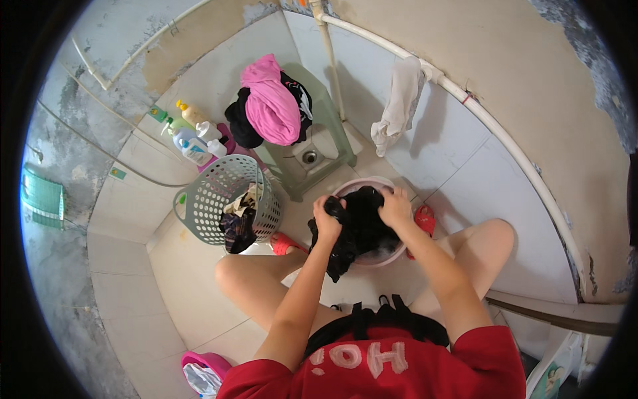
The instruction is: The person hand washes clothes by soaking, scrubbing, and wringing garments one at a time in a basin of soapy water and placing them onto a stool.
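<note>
A wet black garment is bunched over a pink plastic basin on the floor between my feet. My left hand is closed around a twisted fold of the cloth at the basin's left side. Part of the garment hangs outside the rim there. At the upper right of the basin, my right hand grips the cloth's other side near the rim. Some suds show in the water near the basin's lower right. The cloth hides most of the basin's inside.
A grey perforated laundry basket holding clothes stands left. Behind it are several pump bottles. A green plastic stool bears a pink cloth and dark clothes. A whitish cloth hangs from a wall pipe. A pink bin sits lower left.
</note>
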